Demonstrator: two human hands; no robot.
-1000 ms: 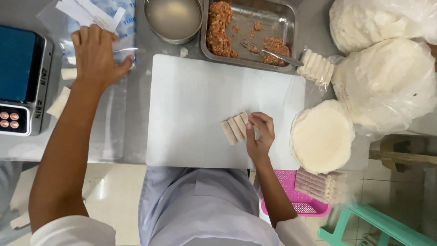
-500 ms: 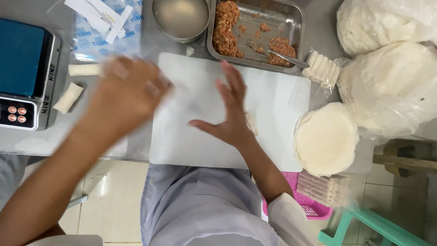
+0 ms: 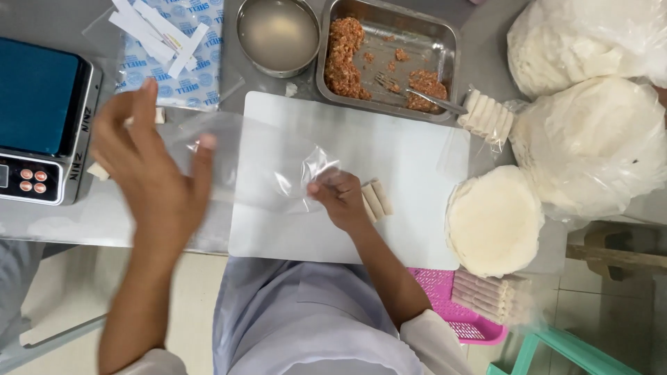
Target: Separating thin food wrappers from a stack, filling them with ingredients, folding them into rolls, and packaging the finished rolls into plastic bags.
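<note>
At the centre of the frame, over the white cutting board (image 3: 389,167), a clear plastic bag (image 3: 264,163) is held stretched between two bare hands. One edge is pinched by the right hand (image 3: 340,198), whose fingers are closed on the crumpled film just left of a few pale rolled wrappers (image 3: 374,199) lying on the board. The left hand (image 3: 156,170), blurred at left of centre, is seen raised with fingers spread; whether the bag's other end is gripped by it cannot be told. The bag is seen to be thin, transparent and creased, with glints near the right hand's pinch. A blue-topped scale (image 3: 42,125) is set at the left edge, a round metal bowl (image 3: 278,35) and a steel tray (image 3: 431,35) of minced filling at the top. A stack of round white wrappers (image 3: 495,222) is placed at the right, and a pink basket (image 3: 451,305) is visible below it.
</note>
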